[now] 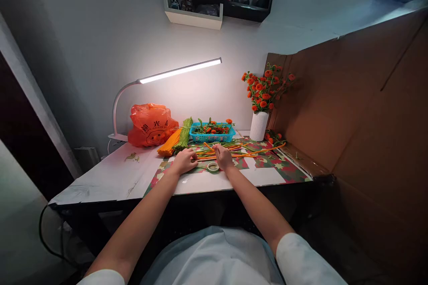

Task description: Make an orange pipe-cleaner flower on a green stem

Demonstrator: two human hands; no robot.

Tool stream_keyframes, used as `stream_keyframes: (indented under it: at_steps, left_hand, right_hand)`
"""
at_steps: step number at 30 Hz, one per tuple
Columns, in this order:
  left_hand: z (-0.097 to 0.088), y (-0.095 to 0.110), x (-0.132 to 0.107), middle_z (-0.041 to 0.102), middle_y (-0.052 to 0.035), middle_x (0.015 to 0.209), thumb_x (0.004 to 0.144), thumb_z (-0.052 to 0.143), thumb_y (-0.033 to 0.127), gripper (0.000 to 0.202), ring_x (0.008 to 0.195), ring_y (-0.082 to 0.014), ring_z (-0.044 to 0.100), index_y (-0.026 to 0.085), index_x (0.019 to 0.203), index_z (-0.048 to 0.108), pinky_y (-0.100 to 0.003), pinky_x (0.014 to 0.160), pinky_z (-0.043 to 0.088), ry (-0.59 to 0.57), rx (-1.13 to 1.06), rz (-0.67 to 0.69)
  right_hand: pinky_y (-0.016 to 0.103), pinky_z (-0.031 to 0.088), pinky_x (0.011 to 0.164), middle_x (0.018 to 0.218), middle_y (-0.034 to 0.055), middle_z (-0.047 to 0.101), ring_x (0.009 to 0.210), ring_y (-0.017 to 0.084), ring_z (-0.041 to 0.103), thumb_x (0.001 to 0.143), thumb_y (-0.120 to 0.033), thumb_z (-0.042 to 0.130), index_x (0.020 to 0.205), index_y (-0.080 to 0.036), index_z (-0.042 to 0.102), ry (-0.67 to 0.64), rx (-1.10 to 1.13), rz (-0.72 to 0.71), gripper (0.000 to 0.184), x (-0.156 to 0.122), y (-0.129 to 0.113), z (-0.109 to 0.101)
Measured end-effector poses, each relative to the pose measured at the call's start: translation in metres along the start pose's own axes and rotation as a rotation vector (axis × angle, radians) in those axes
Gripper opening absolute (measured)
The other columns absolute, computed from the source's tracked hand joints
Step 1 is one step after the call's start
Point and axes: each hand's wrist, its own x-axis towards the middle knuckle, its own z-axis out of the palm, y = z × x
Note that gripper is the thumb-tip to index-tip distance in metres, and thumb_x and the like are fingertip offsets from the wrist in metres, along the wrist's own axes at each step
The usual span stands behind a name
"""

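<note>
My right hand [223,156] is closed, pinching an orange pipe cleaner [208,146] whose end sticks out past the fingertips to the upper left. To the left, my left hand [185,161] rests low over the table with its fingers curled together; what they hold, if anything, is too small to make out. A roll of green tape [213,171] lies between the two hands, nearer the table's front. Loose orange and green pipe cleaners [257,152] spread across the tabletop behind and beside my right hand.
Bundles of orange pipe cleaners [170,143] and green pipe cleaners [183,135] lie by an orange plastic bag [152,125]. Behind the hands is a blue basket [214,138] of orange flowers. A white vase [258,126] stands at right, beside cardboard [368,98]. A lamp [180,71] reaches overhead.
</note>
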Motion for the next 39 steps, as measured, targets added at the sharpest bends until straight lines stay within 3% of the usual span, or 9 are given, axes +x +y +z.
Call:
stream_keyframes:
  at_steps: [3, 6, 11, 14, 17, 21, 25, 31, 39]
  left_hand:
    - [0.002, 0.002, 0.001, 0.063, -0.0059, 0.083, 0.078, 0.055, 0.027, 0.011, 0.083, -0.0233, 0.056, 0.02, 0.072, 0.062, -0.033, 0.072, 0.041, -0.04, 0.057, 0.051]
    - [0.005, 0.001, 0.004, 0.063, -0.0076, 0.086, 0.082, 0.054, 0.027, 0.013, 0.085, -0.0243, 0.055, 0.02, 0.072, 0.059, -0.034, 0.075, 0.04, 0.03, 0.025, 0.075]
    - [0.012, -0.001, 0.009, 0.056, -0.003, 0.07, 0.088, 0.042, 0.024, 0.013, 0.07, -0.021, 0.053, 0.021, 0.078, 0.049, -0.032, 0.066, 0.038, 0.23, -0.301, -0.172]
    - [0.018, 0.005, 0.012, 0.048, 0.0027, 0.062, 0.087, 0.041, 0.025, 0.008, 0.06, -0.0172, 0.048, 0.021, 0.081, 0.045, -0.029, 0.06, 0.035, 0.274, -0.622, -0.293]
    - [0.027, 0.017, 0.017, 0.05, 0.004, 0.068, 0.075, 0.052, 0.018, 0.013, 0.063, -0.0143, 0.049, 0.02, 0.086, 0.045, -0.025, 0.061, 0.037, 0.22, -1.011, -0.305]
    - [0.035, 0.026, 0.026, 0.047, 0.0066, 0.062, 0.066, 0.052, 0.011, 0.021, 0.05, -0.0091, 0.041, 0.02, 0.083, 0.043, -0.02, 0.051, 0.032, 0.15, -1.373, -0.462]
    - [0.032, 0.026, 0.027, 0.048, 0.0047, 0.061, 0.071, 0.049, 0.014, 0.011, 0.047, -0.0078, 0.041, 0.018, 0.079, 0.044, -0.019, 0.049, 0.033, 0.132, -1.457, -0.506]
    - [0.019, 0.03, 0.015, 0.048, 0.003, 0.063, 0.079, 0.051, 0.018, 0.002, 0.051, -0.0085, 0.045, 0.017, 0.08, 0.05, -0.021, 0.053, 0.04, 0.105, -1.597, -0.457]
    - [0.011, 0.032, 0.01, 0.045, 0.0048, 0.062, 0.077, 0.068, 0.022, 0.019, 0.05, -0.0057, 0.038, 0.016, 0.075, 0.05, -0.016, 0.051, 0.035, 0.033, -1.791, -0.367]
  right_hand:
    - [0.025, 0.035, 0.066, 0.074, 0.0034, 0.064, 0.071, 0.018, 0.058, 0.099, -0.034, 0.026, 0.092, -0.018, 0.06, 0.078, 0.084, -0.023, 0.038, -0.003, 0.004, 0.002]
    - [0.026, 0.034, 0.07, 0.076, 0.0042, 0.063, 0.075, 0.019, 0.056, 0.099, -0.033, 0.029, 0.092, -0.018, 0.059, 0.117, 0.082, -0.051, 0.034, -0.005, 0.003, 0.004]
    - [0.029, 0.031, 0.073, 0.081, 0.0056, 0.064, 0.078, 0.019, 0.052, 0.098, -0.026, 0.034, 0.09, -0.018, 0.06, 0.141, -0.018, -0.107, 0.028, -0.006, -0.002, 0.001]
    - [0.028, 0.029, 0.072, 0.076, 0.0036, 0.062, 0.077, 0.018, 0.051, 0.097, -0.025, 0.039, 0.084, -0.018, 0.06, 0.042, -0.035, -0.152, 0.026, -0.006, -0.005, 0.002]
    - [0.027, 0.027, 0.07, 0.07, 0.0013, 0.06, 0.073, 0.016, 0.05, 0.096, -0.024, 0.045, 0.074, -0.018, 0.059, -0.115, -0.045, -0.172, 0.026, -0.005, -0.007, 0.004]
    - [0.027, 0.024, 0.07, 0.068, 0.0, 0.061, 0.073, 0.015, 0.05, 0.093, -0.022, 0.049, 0.069, -0.018, 0.058, -0.235, -0.036, -0.181, 0.027, -0.006, -0.009, 0.006]
    - [0.027, 0.024, 0.068, 0.067, 0.0004, 0.062, 0.071, 0.014, 0.049, 0.092, -0.022, 0.05, 0.066, -0.017, 0.06, -0.263, -0.023, -0.165, 0.028, -0.006, -0.008, 0.006]
    - [0.027, 0.025, 0.068, 0.064, 0.0005, 0.061, 0.069, 0.014, 0.049, 0.091, -0.024, 0.051, 0.064, -0.017, 0.061, -0.233, 0.005, -0.105, 0.03, -0.006, -0.006, 0.006]
    - [0.025, 0.03, 0.07, 0.068, -0.0002, 0.064, 0.073, 0.014, 0.055, 0.09, -0.024, 0.048, 0.067, -0.019, 0.064, -0.214, 0.137, -0.045, 0.028, -0.005, -0.002, 0.006]
